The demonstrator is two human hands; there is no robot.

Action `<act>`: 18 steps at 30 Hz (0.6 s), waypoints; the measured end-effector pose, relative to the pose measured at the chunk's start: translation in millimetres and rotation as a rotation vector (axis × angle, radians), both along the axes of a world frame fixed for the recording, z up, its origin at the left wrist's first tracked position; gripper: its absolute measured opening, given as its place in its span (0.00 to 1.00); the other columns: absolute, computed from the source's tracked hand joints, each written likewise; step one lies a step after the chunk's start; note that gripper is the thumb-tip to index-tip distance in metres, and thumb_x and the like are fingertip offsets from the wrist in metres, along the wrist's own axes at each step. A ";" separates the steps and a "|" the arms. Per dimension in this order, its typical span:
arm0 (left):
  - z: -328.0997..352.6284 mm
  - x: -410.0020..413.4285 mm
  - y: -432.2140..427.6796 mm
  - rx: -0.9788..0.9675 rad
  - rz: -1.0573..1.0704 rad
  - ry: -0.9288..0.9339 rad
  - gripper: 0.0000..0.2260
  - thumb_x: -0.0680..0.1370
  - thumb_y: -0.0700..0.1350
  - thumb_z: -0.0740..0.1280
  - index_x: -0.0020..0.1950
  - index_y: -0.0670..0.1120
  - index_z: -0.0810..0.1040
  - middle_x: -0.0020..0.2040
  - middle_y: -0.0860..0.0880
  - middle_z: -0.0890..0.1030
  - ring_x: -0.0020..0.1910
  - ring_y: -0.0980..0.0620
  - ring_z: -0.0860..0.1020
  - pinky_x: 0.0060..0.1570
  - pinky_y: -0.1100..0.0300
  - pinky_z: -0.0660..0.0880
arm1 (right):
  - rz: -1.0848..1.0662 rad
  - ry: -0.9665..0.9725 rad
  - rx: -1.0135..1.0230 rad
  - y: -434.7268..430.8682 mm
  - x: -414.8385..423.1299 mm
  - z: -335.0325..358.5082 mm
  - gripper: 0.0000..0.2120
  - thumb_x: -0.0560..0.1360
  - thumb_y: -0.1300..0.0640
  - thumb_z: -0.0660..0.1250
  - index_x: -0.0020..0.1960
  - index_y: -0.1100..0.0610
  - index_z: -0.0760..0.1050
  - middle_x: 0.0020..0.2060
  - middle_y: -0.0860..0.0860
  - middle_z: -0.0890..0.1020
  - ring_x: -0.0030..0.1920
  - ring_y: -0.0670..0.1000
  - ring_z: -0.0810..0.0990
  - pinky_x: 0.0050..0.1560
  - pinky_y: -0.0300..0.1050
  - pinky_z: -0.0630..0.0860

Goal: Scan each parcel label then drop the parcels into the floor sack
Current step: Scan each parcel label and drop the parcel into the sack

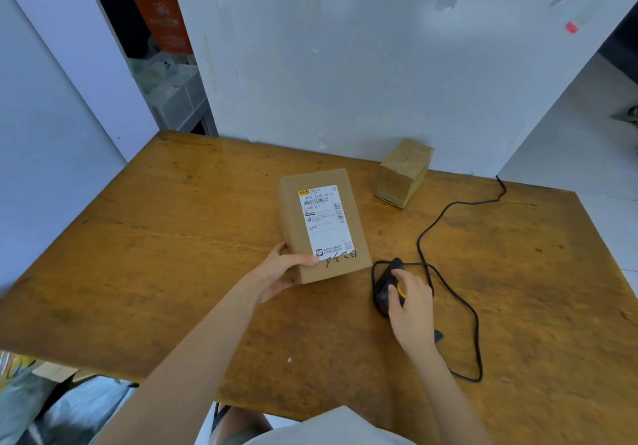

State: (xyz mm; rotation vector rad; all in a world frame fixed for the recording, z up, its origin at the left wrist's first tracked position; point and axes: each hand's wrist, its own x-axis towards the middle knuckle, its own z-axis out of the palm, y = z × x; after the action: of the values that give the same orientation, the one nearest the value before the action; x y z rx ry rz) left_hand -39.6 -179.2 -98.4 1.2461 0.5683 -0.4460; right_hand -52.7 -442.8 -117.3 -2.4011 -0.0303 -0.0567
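Plainly, the head view is the only one, so everything is read from it. The flat cardboard parcel [324,227] lies label-up near the middle of the wooden table [155,237]. Its white shipping label [326,222] covers most of the top face, with the barcode toward the far end and handwriting just below the near end.

The left hand [276,273] grips the parcel's near left corner, with the thumb pressed on top at the label's lower edge and the fingers wrapped around the side. The right hand [412,310] is curled over a black barcode scanner [381,294] lying on the table just right of the parcel. Its cable [448,223] loops away across the wood.

A second parcel [404,171], smaller and wrapped in tape, stands well apart against the wall.

The flat parcel looks stiff and boxy, probably light enough for one hand. Its plain cardboard should give dry, sure friction. A hold across the short near edge, as now, keeps the barcode uncovered; the thumb sits close to the label's print, so it should not creep further up.

The taped parcel will likely be slicker and is better gripped across its width.

What looks like the floor sack [86,406] shows pale and crumpled below the table's left edge.
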 end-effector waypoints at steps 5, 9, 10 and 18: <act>-4.7 7.4 -9.6 0.032 -0.055 0.026 0.60 0.49 0.44 0.84 0.74 0.51 0.53 0.62 0.48 0.75 0.59 0.48 0.77 0.51 0.50 0.79 | -0.035 0.175 -0.232 -12.8 -16.6 -12.6 0.26 0.75 0.44 0.67 0.69 0.50 0.66 0.63 0.50 0.70 0.64 0.55 0.68 0.61 0.56 0.69; -9.3 12.3 -13.7 0.072 -0.070 0.016 0.59 0.51 0.42 0.84 0.74 0.48 0.52 0.63 0.48 0.73 0.59 0.49 0.76 0.52 0.51 0.77 | -0.070 0.212 -0.324 -15.0 -15.5 -20.0 0.26 0.75 0.48 0.68 0.69 0.53 0.65 0.63 0.53 0.70 0.63 0.57 0.71 0.58 0.55 0.73; -9.9 13.9 -13.3 0.077 -0.069 0.013 0.58 0.52 0.42 0.83 0.75 0.47 0.53 0.63 0.48 0.73 0.59 0.50 0.75 0.53 0.52 0.77 | -0.072 0.236 -0.347 -15.4 -13.9 -20.5 0.26 0.75 0.48 0.68 0.70 0.53 0.64 0.63 0.53 0.70 0.63 0.57 0.72 0.58 0.55 0.73; -14.4 21.6 -7.9 0.100 -0.051 0.002 0.60 0.51 0.43 0.84 0.75 0.47 0.53 0.63 0.49 0.72 0.60 0.52 0.74 0.59 0.53 0.74 | -0.150 0.259 0.158 -11.5 -9.0 7.4 0.20 0.78 0.50 0.65 0.66 0.53 0.65 0.57 0.52 0.77 0.54 0.52 0.77 0.52 0.49 0.74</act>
State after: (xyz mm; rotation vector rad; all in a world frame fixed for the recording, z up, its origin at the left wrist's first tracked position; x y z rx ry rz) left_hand -18.1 -187.2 -112.8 1.3584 0.5680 -0.4660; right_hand -61.7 -454.3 -109.9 -2.2308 0.2654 0.1759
